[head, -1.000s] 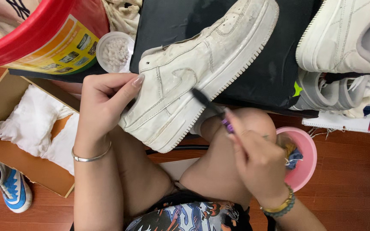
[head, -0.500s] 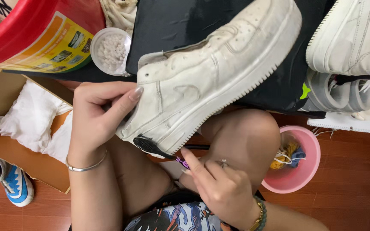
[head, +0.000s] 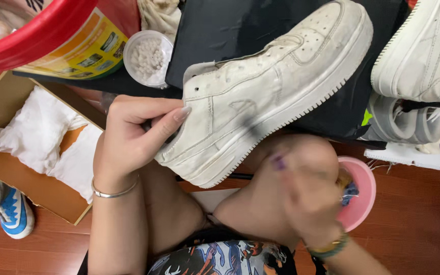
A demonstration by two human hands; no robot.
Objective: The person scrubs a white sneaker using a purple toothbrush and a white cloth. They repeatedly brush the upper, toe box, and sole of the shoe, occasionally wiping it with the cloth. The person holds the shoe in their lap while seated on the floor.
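Observation:
A dirty white sneaker [head: 276, 97] lies on its side over my knees, toe pointing up and to the right. My left hand [head: 133, 137] grips it at the heel, thumb on the outside and fingers inside the collar. My right hand [head: 306, 196] is blurred by motion just below the sole, above my right knee. It is closed on a thin dark brush with a purple part [head: 279, 162]. A faint dark smear, the brush end, crosses the shoe's side near the sole.
A red bucket [head: 36, 30] and a small tub of white pellets [head: 148, 56] stand at the top left. Left are a cardboard box with white cloth [head: 36, 137] and a blue sneaker [head: 11, 211]. Right are a pink bowl [head: 360, 196] and more white and grey sneakers [head: 423, 61].
My right hand moved with the brush from under the shoe's heel back toward the right, beside the sole. The sneaker shifted slightly up and to the right in my left hand.

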